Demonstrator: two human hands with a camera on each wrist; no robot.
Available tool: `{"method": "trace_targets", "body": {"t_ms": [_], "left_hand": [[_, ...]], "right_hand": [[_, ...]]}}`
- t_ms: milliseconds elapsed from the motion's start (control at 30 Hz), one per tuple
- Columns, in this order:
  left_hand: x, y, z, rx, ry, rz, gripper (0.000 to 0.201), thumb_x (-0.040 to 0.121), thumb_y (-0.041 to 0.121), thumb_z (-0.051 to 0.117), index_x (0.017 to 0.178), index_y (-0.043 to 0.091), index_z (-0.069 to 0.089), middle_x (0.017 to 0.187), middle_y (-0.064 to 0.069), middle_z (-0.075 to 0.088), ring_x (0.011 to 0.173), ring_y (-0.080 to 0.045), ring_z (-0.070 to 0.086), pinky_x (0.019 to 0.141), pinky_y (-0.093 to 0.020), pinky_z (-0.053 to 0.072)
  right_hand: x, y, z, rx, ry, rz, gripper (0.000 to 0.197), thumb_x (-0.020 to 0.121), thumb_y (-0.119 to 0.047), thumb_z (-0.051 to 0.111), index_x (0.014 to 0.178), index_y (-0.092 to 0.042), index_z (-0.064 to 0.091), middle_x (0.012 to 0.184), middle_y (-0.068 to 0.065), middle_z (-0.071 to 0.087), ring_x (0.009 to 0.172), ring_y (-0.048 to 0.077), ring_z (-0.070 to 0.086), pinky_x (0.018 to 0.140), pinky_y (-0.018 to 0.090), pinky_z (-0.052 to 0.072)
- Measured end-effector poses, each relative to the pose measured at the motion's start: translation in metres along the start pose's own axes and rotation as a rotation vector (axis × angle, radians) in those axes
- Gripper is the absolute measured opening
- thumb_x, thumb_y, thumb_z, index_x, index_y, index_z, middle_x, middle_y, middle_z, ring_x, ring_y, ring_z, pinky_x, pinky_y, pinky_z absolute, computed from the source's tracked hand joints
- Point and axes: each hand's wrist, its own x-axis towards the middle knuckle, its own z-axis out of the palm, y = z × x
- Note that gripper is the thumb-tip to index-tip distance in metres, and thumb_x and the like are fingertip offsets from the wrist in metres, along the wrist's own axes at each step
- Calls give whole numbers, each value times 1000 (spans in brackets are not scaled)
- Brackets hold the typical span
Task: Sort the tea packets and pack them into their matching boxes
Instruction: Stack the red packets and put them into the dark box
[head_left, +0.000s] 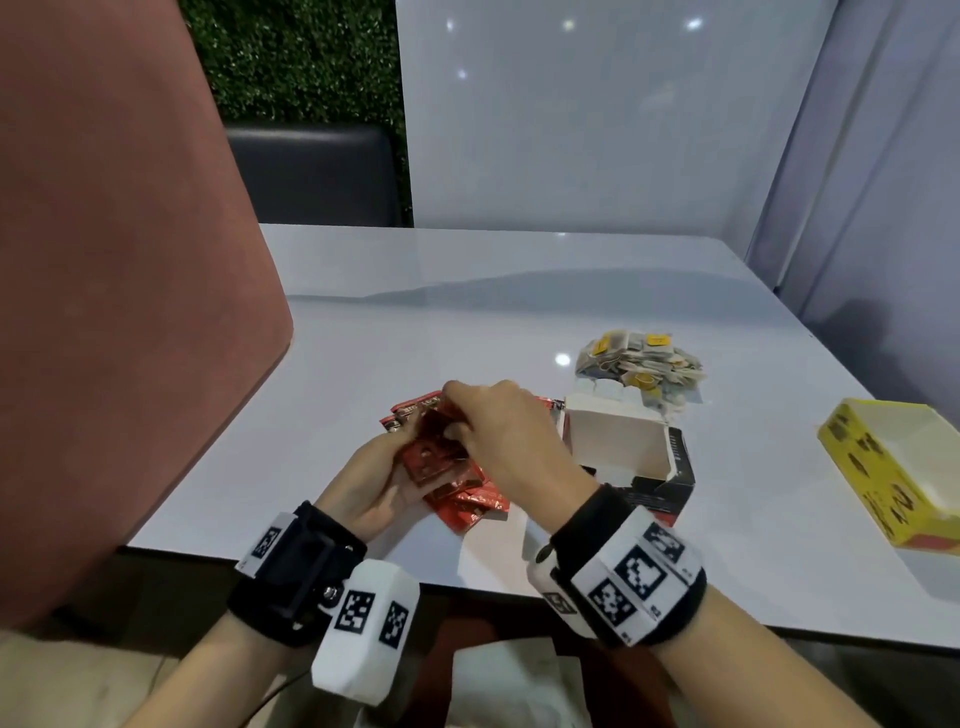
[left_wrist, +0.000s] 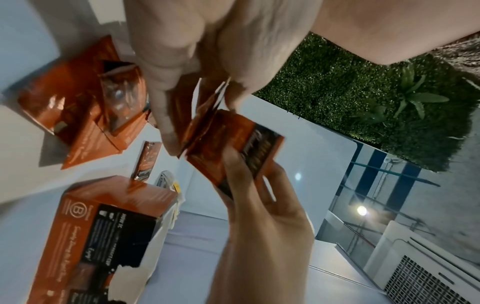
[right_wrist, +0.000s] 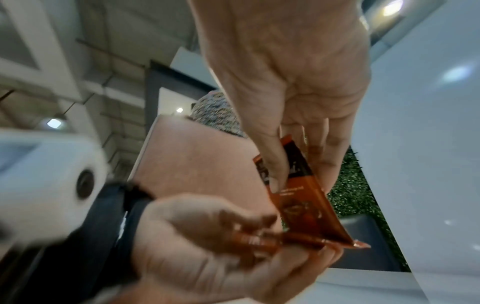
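Note:
My left hand (head_left: 382, 470) grips a small stack of red tea packets (head_left: 434, 460) just above the table; in the left wrist view its fingers (left_wrist: 249, 185) curl round that stack (left_wrist: 233, 142). My right hand (head_left: 483, 421) comes down from above, its thumb and fingers pinching one red packet (right_wrist: 298, 197) against the stack. More loose red packets (head_left: 470, 506) lie on the table beneath both hands. An open red and black box (head_left: 644, 467) stands directly right of them. Behind it is a pile of white and yellow tea bags (head_left: 641, 361).
An open yellow box (head_left: 893, 467) lies at the table's right edge. A brown padded panel (head_left: 114, 260) rises on the left, and white walls close off the back and right. The near table edge (head_left: 467, 582) runs just in front of my wrists.

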Motion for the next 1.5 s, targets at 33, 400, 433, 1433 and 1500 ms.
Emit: {"method": "trace_targets", "body": {"t_ms": [33,400,433,1433,1500], "left_hand": [[-1,0,-1,20,14,-10,30,99,20,37,108,4,60,89,-14,72,79,-22,71,66,-38,60],[-16,5,-6,132,-111,37,32,88,19,42,107,3,62,104,-20,69,89,-32,69,78,-53,55],[-16,7,-7,106,-114,40,35,88,26,43,110,5,62,108,-19,68,94,-33,68,80,-55,54],[5,15,-56,-6,-15,109,108,31,51,88,120,-1,54,114,-21,64,106,-28,65,76,-34,58],[4,14,-46,-14,-70,92,93,45,52,81,120,3,55,115,-19,65,109,-28,63,80,-36,57]], "right_hand": [[2,5,-6,84,10,29,16,90,-16,52,104,-14,59,92,11,65,88,32,59,69,36,46],[36,21,-14,181,-207,-48,30,78,-17,70,106,-13,60,95,4,55,90,19,51,79,34,47],[38,19,-7,168,-202,-55,32,79,-18,71,108,-13,59,96,3,49,89,19,48,80,36,46],[32,7,38,601,55,193,61,83,-5,66,135,-13,35,118,15,57,108,27,57,94,41,50],[34,-3,39,627,29,176,65,79,-14,72,134,-14,38,117,13,54,107,25,53,93,34,47]]}}
